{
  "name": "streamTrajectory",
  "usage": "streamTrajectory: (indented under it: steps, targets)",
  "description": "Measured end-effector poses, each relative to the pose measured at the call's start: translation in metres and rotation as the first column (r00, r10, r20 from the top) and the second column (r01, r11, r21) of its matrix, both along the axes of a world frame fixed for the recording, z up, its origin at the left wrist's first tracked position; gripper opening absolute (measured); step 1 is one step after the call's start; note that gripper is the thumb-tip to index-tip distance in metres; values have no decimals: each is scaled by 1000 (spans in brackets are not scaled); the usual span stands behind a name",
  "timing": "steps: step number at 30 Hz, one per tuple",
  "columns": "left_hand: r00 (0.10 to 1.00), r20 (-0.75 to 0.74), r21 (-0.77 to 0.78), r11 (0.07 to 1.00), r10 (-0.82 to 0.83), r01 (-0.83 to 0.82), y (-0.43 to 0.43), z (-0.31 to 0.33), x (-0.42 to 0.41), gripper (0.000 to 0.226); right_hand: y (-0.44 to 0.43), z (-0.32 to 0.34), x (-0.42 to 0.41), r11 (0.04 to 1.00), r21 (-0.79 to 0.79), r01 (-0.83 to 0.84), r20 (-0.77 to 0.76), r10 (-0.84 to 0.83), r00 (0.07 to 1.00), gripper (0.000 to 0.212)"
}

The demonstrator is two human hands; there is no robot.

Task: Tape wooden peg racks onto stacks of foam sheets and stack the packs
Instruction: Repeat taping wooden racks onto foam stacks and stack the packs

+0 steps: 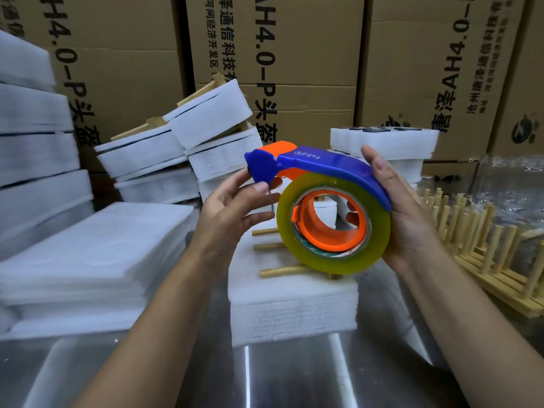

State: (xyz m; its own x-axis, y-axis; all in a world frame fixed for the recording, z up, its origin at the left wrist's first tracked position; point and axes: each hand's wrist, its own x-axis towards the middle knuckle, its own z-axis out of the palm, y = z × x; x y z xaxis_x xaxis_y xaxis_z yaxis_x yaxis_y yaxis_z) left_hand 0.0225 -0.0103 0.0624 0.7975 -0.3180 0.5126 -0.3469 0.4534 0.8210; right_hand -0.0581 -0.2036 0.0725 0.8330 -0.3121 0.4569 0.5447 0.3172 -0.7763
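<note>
Fingers (351, 207) of my R hand (406, 213) curl thru the orange core of the tape dispenser (321, 164). Thumb runs up along the blue handle and palm cups the back, so that hand's clamped on it. On my L hand (232, 210), thumb and index fingertips (260, 187) pinch the blue cutter end at the front. Its other fingers are loosely bent below, near the roll. Tape roll (332, 262) is yellowish-clear and sits on the orange hub. Whole thing's up in the air w/ the roll's open side facing me.

Right under it is a stack of foam sheets (294, 310) on the metal table (294, 384). A wooden peg rack (279, 272) lies on top, pegs pointing left, mostly hidden behind the roll. Can't tell if any tape's on it.

Left of that is a wider loose foam pile (97, 260). Behind it, foam packs (182, 148) are piled unevenly w/ wood poking out. More peg racks (485, 260) stand to my right, pegs up. Another foam stack (382, 142) sits back right. Cardboard boxes (294, 69) w/ printed text make the back wall.
</note>
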Motion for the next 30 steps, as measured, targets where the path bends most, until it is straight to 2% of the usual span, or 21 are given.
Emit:
streamTrajectory:
  steps: [2, 4, 6, 8, 10, 13, 17, 19, 20, 23, 27, 30]
  targets:
    - [1000, 10, -17, 1000, 15, -15, -2, -1, 0, 66, 3, 1, 1, 997, -19, 72, 27, -72, 997, 22]
    - [998, -54, -68, 997, -30, 26, 0, -1, 0, 62, 4, 3, 1, 993, -32, 112, 44, -110, 993, 15]
    - [965, -209, -155, 980, -158, 127, 4, 0, 4, 59, 3, 3, 1, 993, -45, 113, 47, -111, 993, 14]
    - [880, -375, -233, 948, -292, 215, 7, 1, 6, 62, 2, 2, 0, 990, -75, 116, 35, -114, 993, 19]
    - [827, -448, -239, 937, -339, 255, 9, 0, 7, 63, 1, 0, 0, 984, -110, 142, 11, -141, 990, 25]
    - [827, -438, -275, 928, -353, 251, 10, 0, 9, 54, 1, 0, 0, 969, -185, 162, -9, -166, 986, 32]
    - [831, -442, -338, 921, -338, 195, 12, 0, 11, 29, 0, -2, 0, 960, -258, 113, 28, -110, 994, 29]
    - [826, -456, -340, 923, -331, 182, 13, 0, 12, 26, -2, -3, 0, 949, -305, 78, 56, -64, 996, 30]
    - [820, -465, -344, 922, -334, 180, 13, 0, 13, 26, -3, -3, 0, 944, -326, 56, 65, -37, 997, 38]
    - [756, -523, -377, 902, -393, 208, 15, 0, 14, 28, -5, -6, 2, 920, -391, 2, 80, 32, 996, 66]
    - [639, -628, -401, 889, -444, 224, 16, -2, 15, 23, -5, -9, 4, 890, -456, 5, 105, 48, 993, 57]
    - [571, -692, -374, 896, -442, 240, 18, -3, 18, 34, -4, -10, 3, 881, -474, -9, 107, 68, 992, 59]
